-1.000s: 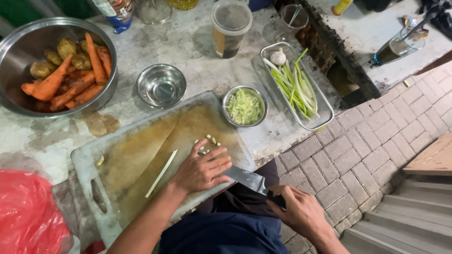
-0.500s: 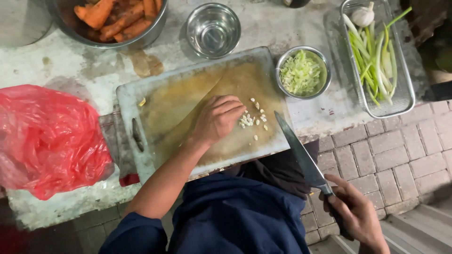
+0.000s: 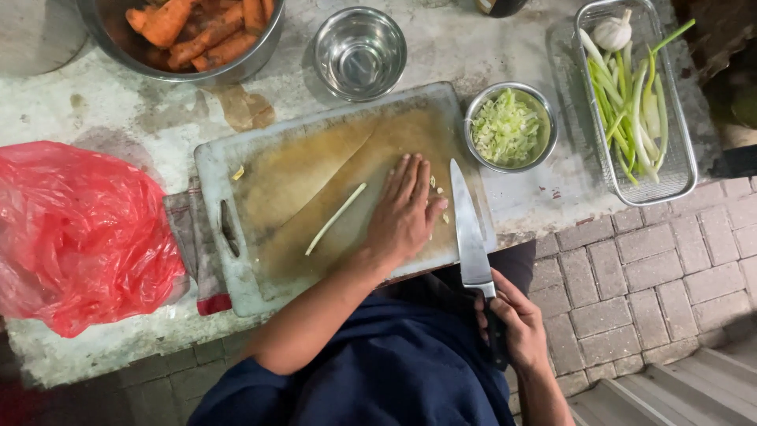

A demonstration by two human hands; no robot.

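The left hand (image 3: pixel 404 211) lies flat, fingers spread, on the cutting board (image 3: pixel 260 181), gathering small chopped bits (image 3: pixel 438 189) at its fingertips. The right hand (image 3: pixel 516 331) grips the knife (image 3: pixel 470 229), blade resting just right of the bits. This looks like the gathering step; next, the bits likely need scraping toward the bowl of chopped greens (image 3: pixel 509 128).

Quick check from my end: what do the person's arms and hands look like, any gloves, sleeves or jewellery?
Both hands are bare: no gloves on the left hand or the right hand, and no rings or watch show on either. Both forearms are uncovered as far as the frame shows, so no sleeve reaches the wrists. The only clothing in view is a dark blue garment over the body.
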